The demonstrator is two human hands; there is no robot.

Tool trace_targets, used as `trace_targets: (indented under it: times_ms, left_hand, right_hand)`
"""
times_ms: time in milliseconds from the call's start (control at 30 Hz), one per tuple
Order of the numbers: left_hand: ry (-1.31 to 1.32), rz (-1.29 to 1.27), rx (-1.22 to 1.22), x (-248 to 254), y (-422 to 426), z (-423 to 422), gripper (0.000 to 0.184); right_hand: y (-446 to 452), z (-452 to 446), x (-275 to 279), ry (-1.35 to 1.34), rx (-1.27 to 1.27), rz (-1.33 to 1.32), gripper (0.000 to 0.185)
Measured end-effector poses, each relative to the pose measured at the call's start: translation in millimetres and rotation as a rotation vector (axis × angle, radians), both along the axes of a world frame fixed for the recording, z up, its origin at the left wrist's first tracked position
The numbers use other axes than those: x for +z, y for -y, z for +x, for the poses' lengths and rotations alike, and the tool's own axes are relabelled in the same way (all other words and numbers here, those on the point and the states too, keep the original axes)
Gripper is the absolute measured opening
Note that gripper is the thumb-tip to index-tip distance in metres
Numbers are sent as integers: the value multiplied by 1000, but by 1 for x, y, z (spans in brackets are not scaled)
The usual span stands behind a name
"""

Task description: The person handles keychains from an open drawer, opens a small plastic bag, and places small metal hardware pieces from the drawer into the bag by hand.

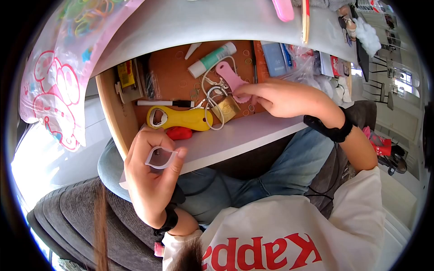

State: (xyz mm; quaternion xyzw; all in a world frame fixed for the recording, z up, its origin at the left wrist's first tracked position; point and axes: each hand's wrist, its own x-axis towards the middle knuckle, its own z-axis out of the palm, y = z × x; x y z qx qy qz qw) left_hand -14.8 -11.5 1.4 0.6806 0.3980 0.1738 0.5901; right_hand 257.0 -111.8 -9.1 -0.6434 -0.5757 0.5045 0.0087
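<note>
An open drawer [212, 147] extends over my lap. My left hand [151, 169], at its front left edge, is closed on a small clear plastic ring-shaped piece [161, 166] between thumb and fingers. Inside the drawer, my right hand [275, 95] has its fingertips at the lower end of a pink scalloped piece [231, 77]. Beside those fingertips lies a brass padlock [226, 109] with a pale cord loop around it. A yellow bottle opener [181, 118] rests between the hands, with a red object [179, 133] just below it.
A glue stick [212, 59], a black-and-white marker [165, 103], rubber bands and a blue booklet [274, 58] lie in the drawer. Crumpled clear plastic [307, 67] fills its right side. A pink-edged bag [58, 77] hangs over the table [172, 22] at left.
</note>
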Motion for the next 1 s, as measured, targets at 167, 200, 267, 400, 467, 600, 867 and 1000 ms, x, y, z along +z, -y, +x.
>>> trace_targets:
  times_ms: [167, 200, 267, 400, 467, 600, 867, 1000]
  left_hand:
    - [-27, 39, -21, 1, -1, 0, 21]
    - [-23, 14, -18, 2, -2, 0, 21]
    - [-10, -43, -20, 4, -2, 0, 21]
    - [27, -11, -122, 1, -3, -6, 17]
    - [2, 291, -96, -18, -2, -18, 22]
    - [71, 116, -47, -13, -2, -11, 13]
    - [-59, 69, -58, -21, -8, -18, 12]
    - [41, 149, -97, -19, -6, -13, 9]
  right_hand:
    - [-8, -1, 7, -11, -36, 161, 39]
    - [-12, -4, 14, -105, -59, 209, 36]
    - [-23, -21, 41, -284, -112, 299, 30]
    - [-35, -51, 92, -688, -250, 529, 35]
    - [-40, -58, 107, -898, -245, 692, 34]
    - [-44, -74, 122, -1156, -198, 887, 32]
    - [-43, -95, 129, -1243, -143, 970, 29]
    - [-48, -96, 125, -1244, -137, 986, 27]
